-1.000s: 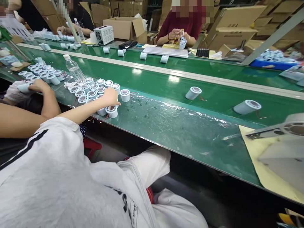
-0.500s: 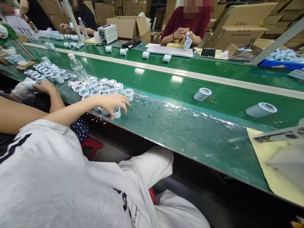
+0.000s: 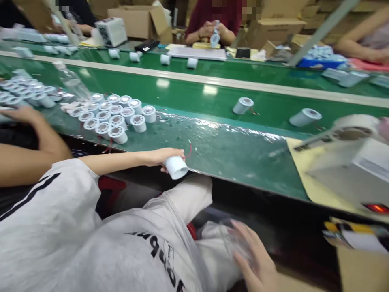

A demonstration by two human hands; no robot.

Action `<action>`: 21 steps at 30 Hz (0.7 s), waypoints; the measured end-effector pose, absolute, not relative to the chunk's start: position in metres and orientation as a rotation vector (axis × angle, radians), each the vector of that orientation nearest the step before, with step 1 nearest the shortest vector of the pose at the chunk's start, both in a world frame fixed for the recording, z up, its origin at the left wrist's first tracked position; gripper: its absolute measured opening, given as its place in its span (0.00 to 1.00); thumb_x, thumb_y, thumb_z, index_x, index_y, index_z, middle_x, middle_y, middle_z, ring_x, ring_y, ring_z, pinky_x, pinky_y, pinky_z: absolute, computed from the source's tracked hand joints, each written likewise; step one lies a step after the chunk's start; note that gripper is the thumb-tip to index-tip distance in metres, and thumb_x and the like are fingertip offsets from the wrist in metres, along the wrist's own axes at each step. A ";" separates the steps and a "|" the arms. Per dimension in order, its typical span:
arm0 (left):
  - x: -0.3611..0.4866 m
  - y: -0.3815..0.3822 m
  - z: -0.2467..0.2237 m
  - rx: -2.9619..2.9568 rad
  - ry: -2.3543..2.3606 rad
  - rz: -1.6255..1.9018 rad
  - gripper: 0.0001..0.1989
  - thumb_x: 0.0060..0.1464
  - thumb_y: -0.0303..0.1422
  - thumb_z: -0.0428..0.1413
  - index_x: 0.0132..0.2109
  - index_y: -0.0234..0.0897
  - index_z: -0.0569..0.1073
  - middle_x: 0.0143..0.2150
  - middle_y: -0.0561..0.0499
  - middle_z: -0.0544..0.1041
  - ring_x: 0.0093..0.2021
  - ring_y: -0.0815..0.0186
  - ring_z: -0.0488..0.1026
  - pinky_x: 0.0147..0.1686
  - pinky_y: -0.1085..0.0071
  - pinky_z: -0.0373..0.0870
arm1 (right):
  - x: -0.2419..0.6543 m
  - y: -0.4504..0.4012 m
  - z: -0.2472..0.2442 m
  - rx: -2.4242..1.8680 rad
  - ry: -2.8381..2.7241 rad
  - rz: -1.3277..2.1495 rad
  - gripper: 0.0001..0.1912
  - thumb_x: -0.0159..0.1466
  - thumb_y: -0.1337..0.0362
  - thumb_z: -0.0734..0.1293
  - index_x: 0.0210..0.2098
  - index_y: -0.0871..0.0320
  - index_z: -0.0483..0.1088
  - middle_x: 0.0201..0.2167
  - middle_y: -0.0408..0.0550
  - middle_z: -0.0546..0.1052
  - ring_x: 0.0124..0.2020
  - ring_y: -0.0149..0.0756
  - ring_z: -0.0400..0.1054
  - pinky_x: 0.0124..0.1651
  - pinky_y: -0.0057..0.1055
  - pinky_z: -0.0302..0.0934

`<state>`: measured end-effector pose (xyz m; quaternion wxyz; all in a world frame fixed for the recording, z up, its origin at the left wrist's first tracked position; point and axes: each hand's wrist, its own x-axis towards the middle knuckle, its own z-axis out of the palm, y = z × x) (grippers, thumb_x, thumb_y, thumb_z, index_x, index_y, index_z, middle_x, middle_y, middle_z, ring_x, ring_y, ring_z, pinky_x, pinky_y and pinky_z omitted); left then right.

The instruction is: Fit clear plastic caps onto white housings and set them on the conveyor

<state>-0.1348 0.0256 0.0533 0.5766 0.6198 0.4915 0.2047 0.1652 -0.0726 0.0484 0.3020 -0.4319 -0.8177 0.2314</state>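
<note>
My left hand (image 3: 164, 157) is closed round a white cylinder (image 3: 176, 167) at the bench's front edge, its open end tilted down to the right and a red wire sticking up behind it. My right hand (image 3: 255, 257) is low at the bottom right, above my lap, blurred by motion. Something see-through seems to be by its fingers; I cannot make out what. Left of my left hand, several similar cylinders (image 3: 116, 109) stand in a group on the green bench (image 3: 219, 150).
A clear bottle (image 3: 73, 83) stands behind the group. Two cylinders lie on the green belt (image 3: 133, 81). At right, a machine with a roll (image 3: 354, 129) sits on yellow paper (image 3: 299, 174). A neighbour's arm (image 3: 36, 125) is at far left; people sit opposite.
My left hand has taken a cylinder from the group and brought it right, to the bench edge. My right hand has come into view. The view has turned rightward.
</note>
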 end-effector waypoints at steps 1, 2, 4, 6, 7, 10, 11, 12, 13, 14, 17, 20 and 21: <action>-0.113 0.025 0.044 1.347 1.045 0.368 0.27 0.62 0.53 0.42 0.44 0.33 0.72 0.32 0.48 0.74 0.22 0.70 0.66 0.17 0.76 0.61 | 0.180 -0.079 0.036 -1.126 -2.165 0.459 0.18 0.75 0.53 0.58 0.61 0.46 0.67 0.49 0.53 0.74 0.47 0.47 0.74 0.40 0.42 0.75; -0.093 0.024 0.036 1.260 0.942 0.255 0.26 0.60 0.54 0.46 0.43 0.34 0.72 0.32 0.49 0.74 0.21 0.71 0.65 0.16 0.76 0.60 | 0.187 -0.084 0.026 -1.160 -2.179 0.318 0.19 0.74 0.54 0.59 0.62 0.46 0.66 0.53 0.55 0.73 0.49 0.50 0.73 0.41 0.43 0.75; -0.060 0.023 0.028 1.242 0.768 0.061 0.22 0.57 0.51 0.52 0.42 0.35 0.75 0.32 0.51 0.75 0.22 0.70 0.65 0.16 0.76 0.61 | 0.189 -0.087 0.013 -1.259 -2.219 0.080 0.20 0.71 0.59 0.64 0.62 0.47 0.68 0.57 0.58 0.70 0.51 0.54 0.72 0.44 0.47 0.75; -0.038 0.024 0.028 1.399 0.650 -0.010 0.18 0.59 0.47 0.54 0.42 0.36 0.78 0.33 0.51 0.76 0.26 0.69 0.68 0.21 0.75 0.65 | 0.186 -0.082 0.006 -1.401 -2.221 -0.009 0.18 0.69 0.65 0.66 0.57 0.48 0.73 0.60 0.59 0.69 0.53 0.56 0.70 0.46 0.49 0.74; -0.031 0.024 0.029 1.509 0.611 0.009 0.16 0.60 0.44 0.55 0.43 0.36 0.78 0.34 0.51 0.77 0.29 0.69 0.71 0.27 0.75 0.68 | 0.186 -0.079 0.005 -1.447 -2.214 0.023 0.16 0.67 0.67 0.67 0.53 0.49 0.76 0.61 0.58 0.69 0.54 0.56 0.70 0.46 0.48 0.74; -0.017 0.025 0.033 1.831 0.579 0.213 0.12 0.61 0.37 0.56 0.45 0.35 0.80 0.42 0.48 0.79 0.41 0.66 0.74 0.45 0.71 0.69 | 0.191 -0.077 0.005 -1.451 -2.138 0.371 0.05 0.64 0.68 0.70 0.39 0.54 0.78 0.59 0.57 0.70 0.55 0.53 0.70 0.46 0.45 0.74; -0.014 0.024 0.032 1.901 0.592 0.286 0.13 0.60 0.38 0.58 0.47 0.35 0.80 0.42 0.47 0.79 0.43 0.65 0.74 0.47 0.70 0.68 | 0.194 -0.079 0.007 -1.431 -2.080 0.502 0.02 0.64 0.66 0.71 0.36 0.55 0.78 0.58 0.57 0.70 0.54 0.52 0.71 0.47 0.44 0.74; -0.012 0.023 0.029 1.946 0.613 0.345 0.17 0.58 0.40 0.61 0.50 0.36 0.80 0.42 0.47 0.78 0.43 0.64 0.73 0.48 0.68 0.68 | 0.196 -0.081 0.008 -1.416 -2.007 0.610 0.04 0.65 0.64 0.70 0.34 0.56 0.77 0.56 0.57 0.71 0.53 0.51 0.72 0.48 0.44 0.73; -0.010 0.022 0.025 1.973 0.640 0.392 0.22 0.54 0.43 0.65 0.53 0.37 0.79 0.42 0.47 0.76 0.43 0.62 0.73 0.47 0.67 0.68 | 0.198 -0.083 0.009 -1.406 -1.922 0.688 0.07 0.66 0.62 0.69 0.32 0.56 0.76 0.54 0.57 0.72 0.51 0.49 0.73 0.49 0.44 0.72; -0.008 0.021 0.019 1.987 0.668 0.428 0.28 0.50 0.46 0.67 0.56 0.38 0.78 0.42 0.47 0.75 0.44 0.61 0.72 0.47 0.65 0.69 | 0.199 -0.085 0.010 -1.406 -1.831 0.731 0.10 0.68 0.61 0.67 0.31 0.56 0.75 0.52 0.56 0.73 0.50 0.47 0.73 0.50 0.44 0.71; -0.005 0.020 -0.004 1.948 0.705 0.512 0.38 0.42 0.52 0.70 0.58 0.41 0.77 0.48 0.43 0.72 0.50 0.56 0.71 0.48 0.61 0.71 | 0.198 -0.084 0.011 -1.446 -1.575 0.741 0.16 0.68 0.60 0.64 0.26 0.57 0.73 0.44 0.53 0.76 0.44 0.43 0.74 0.46 0.39 0.70; -0.004 0.020 -0.018 1.874 0.582 0.527 0.38 0.40 0.49 0.72 0.59 0.42 0.77 0.57 0.39 0.71 0.58 0.50 0.69 0.54 0.57 0.71 | 0.199 -0.078 0.011 -1.458 -1.422 0.798 0.18 0.66 0.61 0.65 0.19 0.57 0.70 0.39 0.51 0.78 0.39 0.41 0.74 0.39 0.35 0.69; -0.005 0.020 -0.019 1.848 0.526 0.501 0.37 0.42 0.47 0.72 0.59 0.42 0.76 0.58 0.39 0.72 0.60 0.50 0.69 0.56 0.57 0.70 | 0.200 -0.076 0.010 -1.441 -1.381 0.844 0.19 0.65 0.61 0.66 0.18 0.57 0.69 0.37 0.51 0.78 0.39 0.40 0.74 0.39 0.35 0.69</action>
